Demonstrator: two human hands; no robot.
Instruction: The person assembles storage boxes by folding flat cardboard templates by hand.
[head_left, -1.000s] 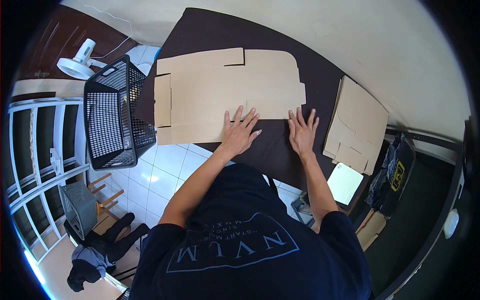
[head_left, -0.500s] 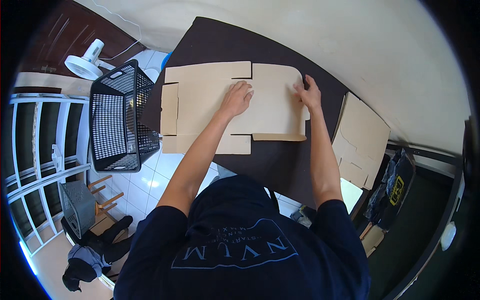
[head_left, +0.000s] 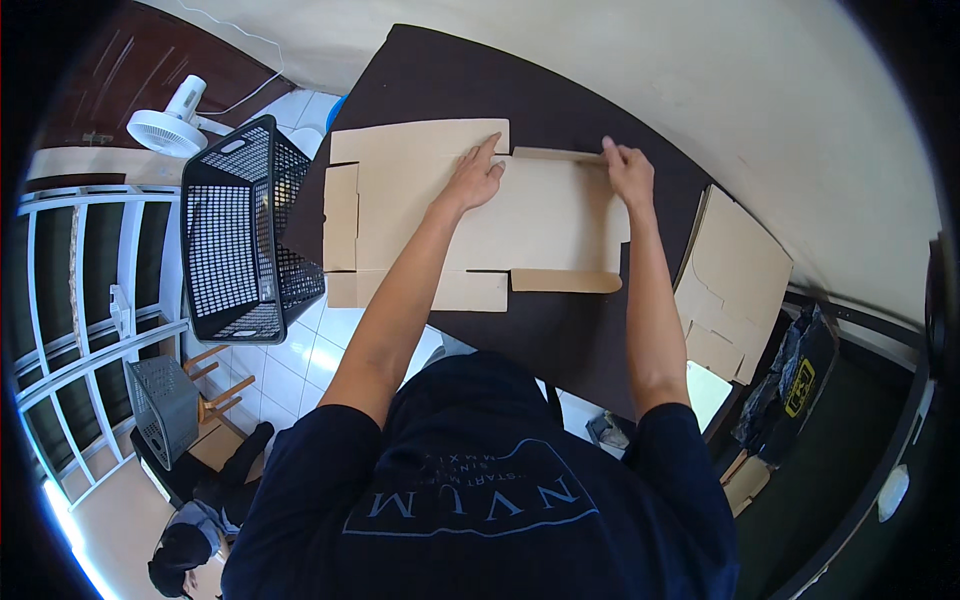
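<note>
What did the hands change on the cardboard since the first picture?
The left hand and right hand moved away from the person, to the far side of the cardboard. Its near-right flap and far-right flap now stand folded up. The black basket and cardboard stack stayed put.

1. Cardboard sheet [head_left: 420, 225] lay on dark table [head_left: 470, 75], 12 o'clock.
2. Left hand [head_left: 474, 180] rested on sheet, index finger pointing to its 12 o'clock edge.
3. Right hand [head_left: 629, 175] was at the end of the far flap [head_left: 560, 154], sheet's 2 o'clock; near flap [head_left: 565, 281], sheet's 4 o'clock, was bent up too.
4. Cardboard stack [head_left: 742, 265] sat at 3.
5. White fan [head_left: 165, 133] stood at 10, by black basket [head_left: 220, 240].
</note>
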